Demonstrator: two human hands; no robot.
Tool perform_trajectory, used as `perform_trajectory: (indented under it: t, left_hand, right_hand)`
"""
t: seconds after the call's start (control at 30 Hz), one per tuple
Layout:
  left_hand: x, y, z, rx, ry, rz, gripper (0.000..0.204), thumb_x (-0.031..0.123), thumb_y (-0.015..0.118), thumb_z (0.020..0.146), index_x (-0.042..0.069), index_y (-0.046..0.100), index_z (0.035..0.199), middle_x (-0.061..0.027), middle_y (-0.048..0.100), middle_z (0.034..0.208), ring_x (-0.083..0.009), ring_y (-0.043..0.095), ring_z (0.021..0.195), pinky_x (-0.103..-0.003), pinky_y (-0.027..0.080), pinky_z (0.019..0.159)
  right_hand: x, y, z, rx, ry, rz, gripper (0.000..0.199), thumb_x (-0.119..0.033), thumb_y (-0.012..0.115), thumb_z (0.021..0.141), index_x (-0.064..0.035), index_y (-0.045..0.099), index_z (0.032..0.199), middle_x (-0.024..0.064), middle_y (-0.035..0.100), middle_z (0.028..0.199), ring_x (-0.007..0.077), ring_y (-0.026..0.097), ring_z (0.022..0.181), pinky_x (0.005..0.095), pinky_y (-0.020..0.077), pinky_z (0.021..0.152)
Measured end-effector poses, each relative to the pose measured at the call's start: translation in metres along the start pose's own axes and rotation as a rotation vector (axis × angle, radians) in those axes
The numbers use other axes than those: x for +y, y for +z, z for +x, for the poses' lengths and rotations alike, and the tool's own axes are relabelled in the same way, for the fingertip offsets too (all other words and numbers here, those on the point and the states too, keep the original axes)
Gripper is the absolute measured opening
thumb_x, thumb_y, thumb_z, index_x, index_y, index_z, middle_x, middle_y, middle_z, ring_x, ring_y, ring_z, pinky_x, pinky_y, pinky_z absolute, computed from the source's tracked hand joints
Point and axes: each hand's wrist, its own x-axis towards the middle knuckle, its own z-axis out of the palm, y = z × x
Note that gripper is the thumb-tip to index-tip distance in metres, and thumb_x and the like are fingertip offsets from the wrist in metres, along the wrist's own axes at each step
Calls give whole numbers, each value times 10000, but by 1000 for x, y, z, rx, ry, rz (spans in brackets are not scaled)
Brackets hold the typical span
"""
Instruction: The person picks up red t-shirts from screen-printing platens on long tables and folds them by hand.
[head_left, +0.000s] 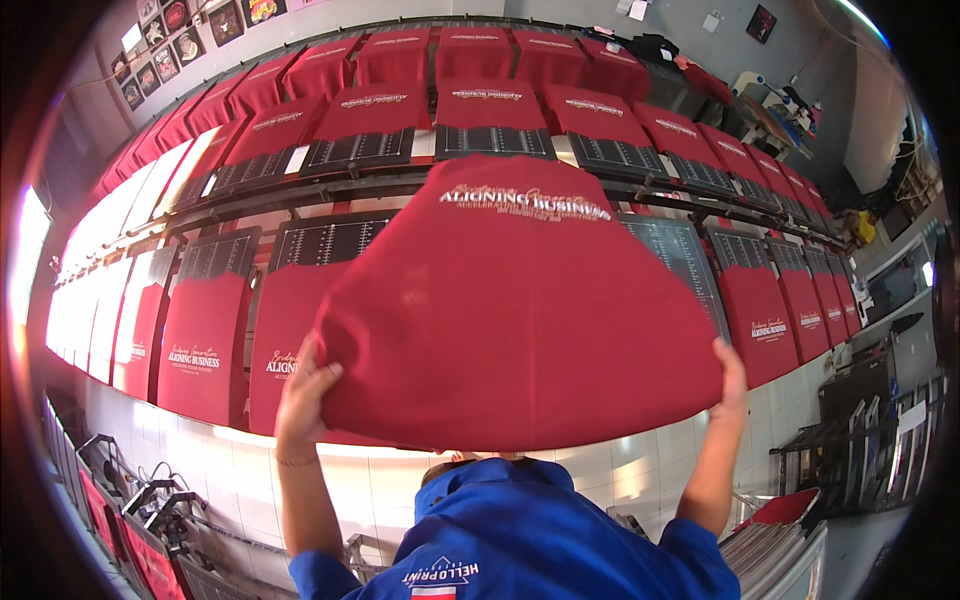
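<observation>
A red T-shirt (530,310) spreads wide in front of me, with white and gold lettering near its far end. My left hand (303,400) is closed on its left edge, thumb on top. At the right edge, my right hand (732,380) grips the cloth, with part of its fingers hidden behind the shirt. The near hem hangs in a curve close to my blue shirt (500,540). Beside the cloth on the right shows a dark printing board (675,255) with white ruled marks. Whether any of the red shirt still touches that board is hidden.
Rows of boards carry more printed red shirts, such as a shirt on the left (205,340) and a shirt on the right (755,310). Dark rails (330,185) run between the rows. Framed screens (880,440) stand at the right; a metal rack (150,500) is lower left.
</observation>
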Motion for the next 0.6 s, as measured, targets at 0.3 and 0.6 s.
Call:
perform_trajectory:
  t: [0.3,0.6]
  left_hand:
    - [-246,-106,-80,192,-394,599,60,59,551,823,0,543,828,14,494,700,-73,454,657,-254,400,582]
    - [-295,-103,-154,269,-509,475,253,69,589,787,-51,614,1008,-59,636,860,-117,562,797,-279,451,729]
  right_hand:
    - [163,-109,3,-6,418,66,344,-164,564,889,24,543,1176,148,604,1159,246,583,1082,386,454,955]
    - [201,-191,-36,68,497,86,316,-104,522,888,36,533,1171,159,592,1181,258,571,1101,390,431,978]
